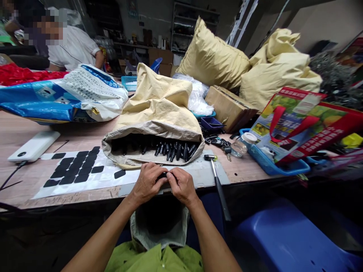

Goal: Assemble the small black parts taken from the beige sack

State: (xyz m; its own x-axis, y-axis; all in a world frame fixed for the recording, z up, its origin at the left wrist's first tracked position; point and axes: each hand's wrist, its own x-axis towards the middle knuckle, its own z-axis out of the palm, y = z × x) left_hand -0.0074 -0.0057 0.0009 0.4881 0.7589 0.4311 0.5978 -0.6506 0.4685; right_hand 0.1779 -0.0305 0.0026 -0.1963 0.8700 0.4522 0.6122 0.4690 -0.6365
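Near the table's front edge, my left hand (149, 179) and my right hand (181, 185) meet, fingers closed around a small black piece (162, 175). Most of that piece is hidden by the fingers, so its exact kind does not show. Just beyond the hands lies a beige woven sack (159, 102), its mouth facing me. Inside the mouth are several slim black pen-like parts (172, 150). Below my hands, an open grey-white bag (159, 230) gapes in my lap, dark inside.
A hammer (215, 181) overhangs the table edge at right. Left lies a white sheet with black patches (75, 166), near a white power bank (34, 146). A blue basket (272, 162), keys (227, 151) and a blue stool (292, 234) are at right. Another person (75, 47) sits back left.
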